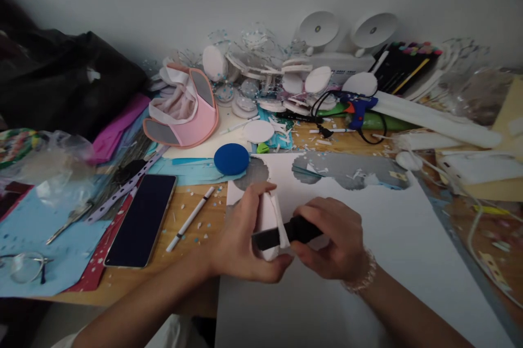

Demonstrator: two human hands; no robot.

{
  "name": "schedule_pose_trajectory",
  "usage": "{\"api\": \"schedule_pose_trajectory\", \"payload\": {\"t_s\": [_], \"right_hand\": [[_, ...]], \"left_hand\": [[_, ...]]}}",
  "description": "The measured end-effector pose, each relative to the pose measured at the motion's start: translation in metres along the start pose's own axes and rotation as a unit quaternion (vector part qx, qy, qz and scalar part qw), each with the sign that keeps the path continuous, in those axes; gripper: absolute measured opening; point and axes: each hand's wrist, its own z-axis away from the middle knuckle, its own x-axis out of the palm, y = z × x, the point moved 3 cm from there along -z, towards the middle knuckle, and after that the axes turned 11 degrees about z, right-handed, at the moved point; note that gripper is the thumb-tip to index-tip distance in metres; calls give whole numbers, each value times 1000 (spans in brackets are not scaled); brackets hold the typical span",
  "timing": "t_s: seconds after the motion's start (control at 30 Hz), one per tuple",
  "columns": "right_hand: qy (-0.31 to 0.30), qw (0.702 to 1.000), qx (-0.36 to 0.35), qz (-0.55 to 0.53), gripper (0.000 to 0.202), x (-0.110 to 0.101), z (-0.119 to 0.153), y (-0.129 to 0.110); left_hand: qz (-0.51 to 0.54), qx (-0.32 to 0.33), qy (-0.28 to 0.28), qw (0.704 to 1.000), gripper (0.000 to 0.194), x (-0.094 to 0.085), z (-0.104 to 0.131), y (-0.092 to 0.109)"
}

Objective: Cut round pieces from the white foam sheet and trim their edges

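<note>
A white rounded piece is gripped on edge by my left hand, its fingers and thumb curled round it. My right hand is closed on a black-handled tool. The tool's dark flat front part lies across the white piece, and a thin white strip stands up beside it. Beneath both hands spreads a large white sheet with rounded cut-outs along its far edge. Beyond my left hand lies a blue disc.
A phone and a white pen lie on the left. A pink cap, white discs and a blue glue gun are farther back. Scissors and glasses rest at far left.
</note>
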Motion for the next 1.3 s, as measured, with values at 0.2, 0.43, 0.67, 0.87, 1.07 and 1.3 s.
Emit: {"api": "schedule_pose_trajectory", "payload": {"t_s": [0.2,0.43,0.67,0.87,1.07,1.3], "right_hand": [[4,1000,1,19,27,-1,0,3],[15,999,24,41,25,0,1,9],[-2,1000,2,18,28,-2,0,6],[-7,1000,10,-8,32,-1,1,8],[2,1000,16,-10,31,-2,-1,7],[-3,1000,3,-11,33,-4,-3,1]], "left_hand": [[6,-18,13,1000,74,-5,-6,6],[41,-38,0,998,73,-5,-4,4],[6,3,-28,1000,70,0,-3,2],[-28,35,-18,999,76,-7,1,-1],[16,22,-32,999,69,-5,1,0],[-24,38,-40,998,66,-3,-2,1]]}}
